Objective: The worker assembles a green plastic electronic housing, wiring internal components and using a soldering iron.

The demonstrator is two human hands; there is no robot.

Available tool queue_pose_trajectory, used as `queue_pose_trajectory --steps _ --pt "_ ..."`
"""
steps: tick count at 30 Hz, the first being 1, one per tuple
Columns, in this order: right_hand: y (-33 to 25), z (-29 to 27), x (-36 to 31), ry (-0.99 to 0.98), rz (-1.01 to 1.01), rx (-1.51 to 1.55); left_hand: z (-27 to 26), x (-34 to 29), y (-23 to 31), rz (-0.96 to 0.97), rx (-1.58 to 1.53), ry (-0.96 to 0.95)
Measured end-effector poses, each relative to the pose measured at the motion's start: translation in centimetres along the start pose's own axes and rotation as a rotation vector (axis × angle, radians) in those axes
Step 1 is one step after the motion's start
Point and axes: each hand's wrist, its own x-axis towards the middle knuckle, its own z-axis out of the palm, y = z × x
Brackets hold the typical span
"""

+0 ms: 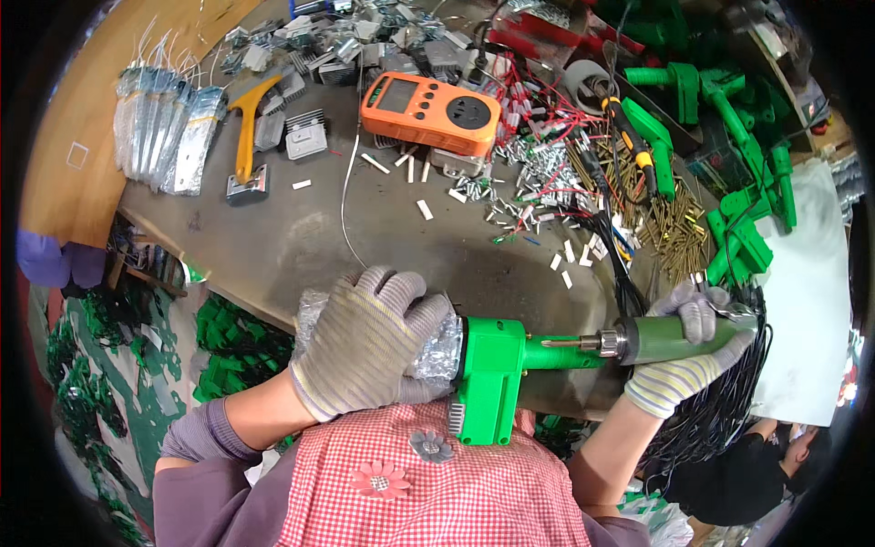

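Note:
My left hand [369,333], in a striped grey glove, grips the bubble-wrapped end [436,351] of a green plastic tool housing [492,383] at the table's front edge. From the housing a ribbed green handle [565,358] points right. My right hand [702,360], gloved alike, is closed around a dark green electric screwdriver [658,339]. Its bit [563,344] points left, above the handle and close to the housing. Whether the bit touches anything cannot be seen. What the bubble wrap covers is mostly hidden.
An orange meter [430,111] lies mid-table, with loose screws [547,169], brass-coloured screws [679,232] and white tubes around it. A yellow-handled scraper [246,137] lies left. More green housings [743,237] are at right. Black cables [720,410] hang there; a person [729,479] is beyond.

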Motion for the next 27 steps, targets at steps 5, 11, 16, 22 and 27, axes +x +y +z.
queue_pose_trajectory --steps 5,11,16,22,27 --pt "1.2 -1.8 -0.7 0.139 -0.057 -0.024 0.0 0.9 -0.4 0.043 -0.038 -0.088" --pt "1.4 -2.0 -0.8 0.130 -0.059 0.007 0.0 1.2 -0.5 0.034 -0.056 -0.097" --pt "2.1 -1.0 -0.7 0.191 -0.079 -0.020 -0.2 1.6 -0.5 0.045 -0.060 -0.173" --pt "3.7 -0.1 -0.5 0.174 -0.069 0.121 0.1 2.8 -2.1 0.246 -0.128 -0.331" --pt "4.0 0.4 -0.4 0.166 -0.005 0.136 0.3 3.3 -2.6 0.284 -0.192 -0.343"
